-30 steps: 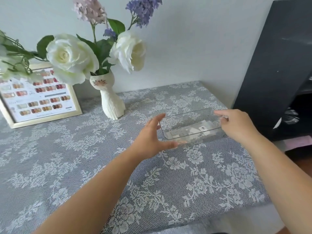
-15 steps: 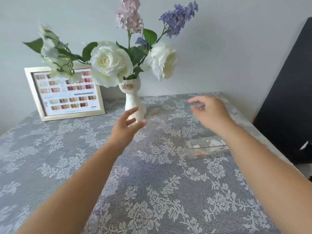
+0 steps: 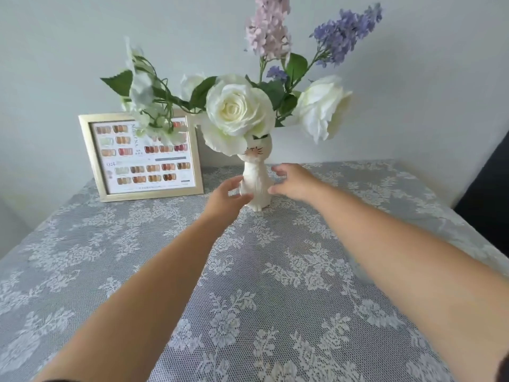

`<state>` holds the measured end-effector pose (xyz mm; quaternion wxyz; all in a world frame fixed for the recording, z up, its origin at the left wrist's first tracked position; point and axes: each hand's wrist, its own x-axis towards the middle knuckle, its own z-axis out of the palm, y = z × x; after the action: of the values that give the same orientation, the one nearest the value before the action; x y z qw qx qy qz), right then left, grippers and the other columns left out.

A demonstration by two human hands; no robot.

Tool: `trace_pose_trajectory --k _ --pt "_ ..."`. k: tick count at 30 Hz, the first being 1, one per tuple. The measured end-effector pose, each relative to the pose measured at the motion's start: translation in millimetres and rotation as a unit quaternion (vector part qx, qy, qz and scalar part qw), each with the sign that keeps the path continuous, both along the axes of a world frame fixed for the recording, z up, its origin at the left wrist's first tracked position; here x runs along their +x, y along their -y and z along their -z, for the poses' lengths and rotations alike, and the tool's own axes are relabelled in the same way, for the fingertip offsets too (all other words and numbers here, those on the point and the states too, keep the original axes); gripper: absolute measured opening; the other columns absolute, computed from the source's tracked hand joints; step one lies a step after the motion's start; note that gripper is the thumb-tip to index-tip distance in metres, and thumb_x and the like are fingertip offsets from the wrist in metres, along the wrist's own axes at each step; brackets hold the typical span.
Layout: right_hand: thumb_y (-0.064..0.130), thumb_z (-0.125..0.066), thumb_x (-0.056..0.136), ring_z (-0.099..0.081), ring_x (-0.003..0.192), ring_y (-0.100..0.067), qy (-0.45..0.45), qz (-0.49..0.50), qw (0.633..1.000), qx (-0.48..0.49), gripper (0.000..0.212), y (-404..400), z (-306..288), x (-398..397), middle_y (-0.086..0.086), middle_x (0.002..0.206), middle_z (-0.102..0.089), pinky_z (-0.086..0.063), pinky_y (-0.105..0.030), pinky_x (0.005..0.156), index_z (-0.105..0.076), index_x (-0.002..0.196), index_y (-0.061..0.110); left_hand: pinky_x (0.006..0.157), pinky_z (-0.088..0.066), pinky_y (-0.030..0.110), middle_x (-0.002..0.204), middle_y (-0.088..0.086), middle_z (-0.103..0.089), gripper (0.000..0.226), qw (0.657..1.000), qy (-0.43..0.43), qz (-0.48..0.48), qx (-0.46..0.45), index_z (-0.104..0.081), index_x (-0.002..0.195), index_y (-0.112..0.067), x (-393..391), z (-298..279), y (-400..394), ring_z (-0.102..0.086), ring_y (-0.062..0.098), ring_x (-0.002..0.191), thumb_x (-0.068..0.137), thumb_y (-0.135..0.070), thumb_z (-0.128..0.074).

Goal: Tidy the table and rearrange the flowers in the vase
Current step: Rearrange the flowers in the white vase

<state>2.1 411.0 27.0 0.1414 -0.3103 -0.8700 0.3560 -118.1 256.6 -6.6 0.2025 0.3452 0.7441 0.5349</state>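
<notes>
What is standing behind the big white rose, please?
Behind the rose stand green leaves, the cat vase's top and part of the framed chart. The vase's mouth and the stems entering it are covered.

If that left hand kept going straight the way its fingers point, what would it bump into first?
Most likely the cat-shaped vase. The left hand is open, fingers aimed up and right at the vase's lower body, nearly touching it. Whether it already touches is hard to tell from this view.
</notes>
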Motion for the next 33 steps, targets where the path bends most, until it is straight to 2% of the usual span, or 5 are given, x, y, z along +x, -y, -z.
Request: trace_pose_trajectory --k 4,7,15,24,33 --pt "0.021 -0.078 0.073 -0.059 0.112 -0.021 -0.034 -0.031 0.999 -0.006 0.068 -1 11 -16 0.002 0.135 -0.056 -0.045 -0.046 0.100 -0.050 0.135 0.021 0.079 -0.053 0.033 0.115 -0.027 -0.060 0.050 1.000 0.000 -0.005 0.007 -0.054 0.128 -0.042 -11 6 -10 -0.065 -0.005 0.079 0.086 -0.022 -0.073" --pt "0.020 -0.079 0.073 -0.061 0.108 -0.018 -0.051 -0.027 0.998 -0.002 0.065 -6 16 -21 0.004 0.130 -0.060 -0.047 -0.045 0.098 -0.052 0.132 0.022 0.088 -0.052 0.043 0.110 -0.031 -0.063 0.049 1.000 -0.001 -0.004 0.003 -0.055 0.123 -0.047 -20 10 -14 -0.068 0.007 0.087 0.086 -0.020 -0.073" --pt "0.019 -0.077 0.076 -0.063 0.100 -0.018 -0.056 -0.027 0.998 0.000 0.060 -29 18 -39 0.003 0.128 -0.060 -0.051 -0.044 0.092 -0.052 0.131 0.022 0.046 -0.046 0.018 0.114 -0.026 -0.064 0.050 1.000 -0.018 -0.008 0.011 -0.057 0.128 -0.043 -33 7 -33 -0.061 -0.006 0.056 0.087 -0.019 -0.072" --pt "0.018 -0.073 0.079 -0.061 0.103 -0.016 -0.064 -0.004 0.998 -0.008 0.059 -61 23 -62 0.004 0.132 -0.059 -0.047 -0.030 0.084 -0.050 0.133 0.023 0.070 -0.053 0.032 0.107 -0.028 -0.061 0.048 0.999 -0.025 -0.023 0.012 -0.059 0.124 -0.045 -54 11 -73 -0.066 0.016 0.088 0.084 -0.023 -0.074" --pt "0.020 -0.070 0.080 -0.058 0.113 -0.022 -0.054 0.002 0.999 -0.008 0.057 -75 21 -68 0.002 0.133 -0.058 -0.049 -0.045 0.094 -0.050 0.134 0.022 0.093 -0.052 0.044 0.110 -0.021 -0.064 0.049 0.999 -0.032 -0.021 0.016 -0.059 0.125 -0.044 -67 15 -93 -0.065 0.026 0.105 0.084 -0.023 -0.074"
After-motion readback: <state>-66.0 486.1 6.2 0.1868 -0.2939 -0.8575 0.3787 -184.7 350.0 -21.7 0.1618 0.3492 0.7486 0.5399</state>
